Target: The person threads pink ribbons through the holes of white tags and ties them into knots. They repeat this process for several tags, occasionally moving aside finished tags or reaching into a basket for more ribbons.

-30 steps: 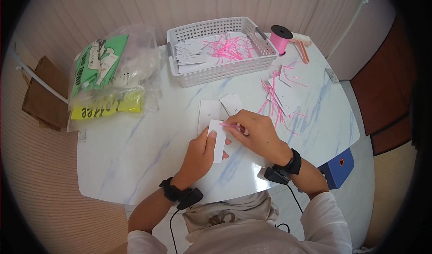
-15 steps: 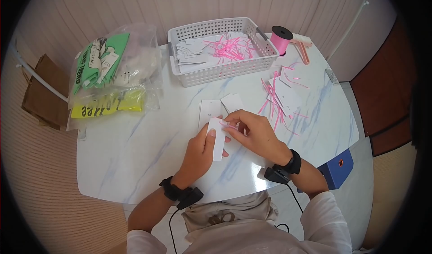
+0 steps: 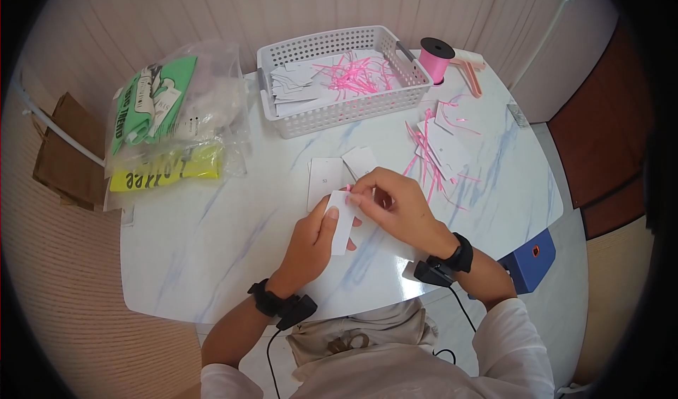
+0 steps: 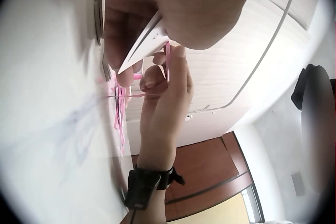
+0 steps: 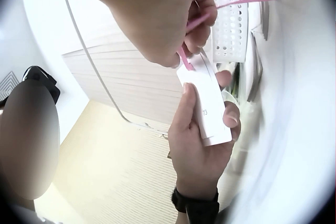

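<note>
My left hand [image 3: 311,235] holds a few white cards [image 5: 209,106], with the thumb on the front and the fingers behind. A small printed number shows on the front card in the right wrist view. My right hand [image 3: 400,203] pinches a pink ribbon [image 5: 197,22] at the cards' top end, with its fingertips right at the edge. One ribbon end trails out past the right fingers. From the left wrist view the cards [image 4: 140,43] appear edge-on and slightly spread, with the ribbon [image 4: 168,62] running from them to the right fingers.
Two piles of white cards [image 3: 325,179] lie just beyond my hands. Cards with pink ribbons [image 3: 446,152] lie to the right. Behind stand a white basket [image 3: 353,115] holding cards and ribbons, and a pink ribbon spool [image 3: 434,67]. Plastic bags [image 3: 176,127] sit at the left.
The right fingers have shifted in close against the cards' top end. Pink ribbon that stretched sideways from the card now shows at its top edge. The left hand keeps its grip.
</note>
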A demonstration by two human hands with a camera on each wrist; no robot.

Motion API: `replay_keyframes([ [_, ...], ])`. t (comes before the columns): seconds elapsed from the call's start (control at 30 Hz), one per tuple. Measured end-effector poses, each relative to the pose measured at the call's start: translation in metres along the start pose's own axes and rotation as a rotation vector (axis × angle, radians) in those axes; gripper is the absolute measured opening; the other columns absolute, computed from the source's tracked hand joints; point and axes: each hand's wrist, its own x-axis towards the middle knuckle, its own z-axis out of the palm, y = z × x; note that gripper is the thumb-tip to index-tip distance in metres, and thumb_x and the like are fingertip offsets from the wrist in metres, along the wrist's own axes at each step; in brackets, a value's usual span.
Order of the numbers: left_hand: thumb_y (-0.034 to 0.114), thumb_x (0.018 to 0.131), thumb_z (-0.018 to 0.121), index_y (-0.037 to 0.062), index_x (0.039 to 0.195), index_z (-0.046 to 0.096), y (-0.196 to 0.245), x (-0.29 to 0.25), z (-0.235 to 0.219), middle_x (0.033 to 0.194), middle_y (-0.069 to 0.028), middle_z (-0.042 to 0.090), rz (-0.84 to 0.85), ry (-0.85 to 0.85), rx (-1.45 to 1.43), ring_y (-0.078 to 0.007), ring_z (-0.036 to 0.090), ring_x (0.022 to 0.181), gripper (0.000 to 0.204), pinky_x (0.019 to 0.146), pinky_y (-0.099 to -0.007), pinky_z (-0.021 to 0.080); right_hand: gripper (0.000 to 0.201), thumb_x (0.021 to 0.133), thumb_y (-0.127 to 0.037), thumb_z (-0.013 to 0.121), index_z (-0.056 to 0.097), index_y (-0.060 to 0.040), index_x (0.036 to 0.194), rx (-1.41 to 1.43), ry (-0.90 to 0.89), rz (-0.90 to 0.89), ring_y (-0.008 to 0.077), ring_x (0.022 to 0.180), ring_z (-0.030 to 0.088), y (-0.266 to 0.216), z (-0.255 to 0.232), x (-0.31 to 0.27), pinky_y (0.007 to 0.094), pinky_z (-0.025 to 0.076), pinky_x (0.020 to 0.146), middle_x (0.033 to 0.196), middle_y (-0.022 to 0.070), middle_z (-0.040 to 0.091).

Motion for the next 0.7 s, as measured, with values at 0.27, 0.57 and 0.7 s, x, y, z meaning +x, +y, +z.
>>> replay_keyframes([
  [0.27, 0.027, 0.103, 0.027, 0.0001, 0.129, 0.044, 0.001, -0.002, -0.001, 0.096, -0.0095, 0.066, 0.02, -0.122, 0.034, -0.0138, 0.064, 0.07, 0.042, 0.067, -0.0271, 0.051, 0.011, 0.088, -0.012, 0.064, 0.063, -0.0022, 0.092, 0.248, -0.054, 0.102, 0.0022, 0.059, 0.039, 0.015, -0.006, 0.004, 0.0205, 0.032, 0.052, 0.067, -0.0053, 0.048],
  [0.57, 0.026, 0.103, 0.027, -0.0001, 0.131, 0.043, 0.005, -0.003, -0.001, 0.096, -0.0099, 0.066, 0.018, -0.154, 0.016, -0.0135, 0.064, 0.069, 0.041, 0.067, -0.0265, 0.051, 0.015, 0.093, -0.018, 0.059, 0.061, -0.003, 0.092, 0.388, 0.23, 0.272, 0.0005, 0.062, 0.04, 0.017, -0.014, 0.012, 0.0194, 0.031, 0.054, 0.072, -0.0069, 0.052],
  [0.7, 0.025, 0.103, 0.027, 0.0001, 0.131, 0.042, 0.005, -0.003, -0.001, 0.1, -0.0112, 0.064, 0.007, -0.187, -0.056, -0.0145, 0.064, 0.068, 0.041, 0.066, -0.0264, 0.051, 0.016, 0.093, -0.018, 0.06, 0.061, -0.0025, 0.093, 0.403, 0.28, 0.307, 0.0006, 0.062, 0.041, 0.015, -0.015, 0.012, 0.0191, 0.032, 0.054, 0.072, -0.0061, 0.052],
])
